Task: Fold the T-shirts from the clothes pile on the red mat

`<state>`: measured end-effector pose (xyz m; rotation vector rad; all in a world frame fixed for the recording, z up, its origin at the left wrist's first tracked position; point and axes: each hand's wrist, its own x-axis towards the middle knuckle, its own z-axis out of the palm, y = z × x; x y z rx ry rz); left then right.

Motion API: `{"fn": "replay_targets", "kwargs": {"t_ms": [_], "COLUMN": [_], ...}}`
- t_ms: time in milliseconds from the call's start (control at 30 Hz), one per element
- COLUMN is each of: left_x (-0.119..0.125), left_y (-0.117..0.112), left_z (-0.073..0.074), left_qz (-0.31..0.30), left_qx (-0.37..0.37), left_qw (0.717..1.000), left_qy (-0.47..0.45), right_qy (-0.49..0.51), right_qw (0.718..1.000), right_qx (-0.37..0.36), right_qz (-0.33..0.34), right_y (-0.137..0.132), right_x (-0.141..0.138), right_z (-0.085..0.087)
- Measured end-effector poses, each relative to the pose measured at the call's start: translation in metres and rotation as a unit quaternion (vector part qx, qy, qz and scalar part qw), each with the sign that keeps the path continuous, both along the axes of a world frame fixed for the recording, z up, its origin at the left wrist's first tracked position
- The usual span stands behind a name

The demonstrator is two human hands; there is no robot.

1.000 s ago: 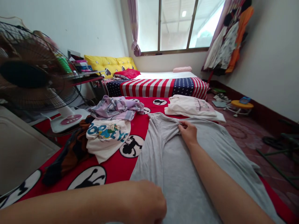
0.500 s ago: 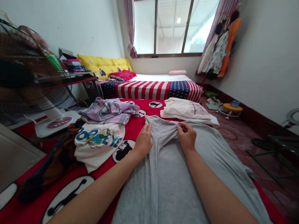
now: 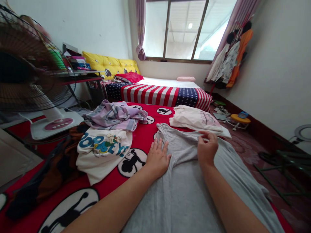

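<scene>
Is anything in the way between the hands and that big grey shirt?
No, nothing visible is. The left hand lies spread on the grey shirt, and the right hand pinches its upper part. The folded white clothing lies beyond it, not between.

Large blue letters across the white shirt (image 3: pixel 104 158) appear to read "POPEYE", the middle partly broken up by creases and a cartoon figure (image 3: pixel 113 139); smaller lettering beneath is illegible. The print on the pale folded shirt (image 3: pixel 191 117) cannot be read.
</scene>
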<state>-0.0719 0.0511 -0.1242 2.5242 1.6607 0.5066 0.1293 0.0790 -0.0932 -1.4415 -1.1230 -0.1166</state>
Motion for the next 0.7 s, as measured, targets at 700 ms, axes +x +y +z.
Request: {"fn": "replay_targets", "kwargs": {"t_ms": [700], "left_x": [0.007], "left_y": [-0.002], "left_z": [-0.006], "left_qz": [0.084], "left_qx": [-0.025], "left_qw": [0.995], "left_qy": [-0.041], "right_qy": [-0.263], "right_qw": [0.893], "right_qx": [-0.366], "right_qz": [-0.001], "right_y": [0.102], "right_x": [-0.065], "right_z": [0.006]}}
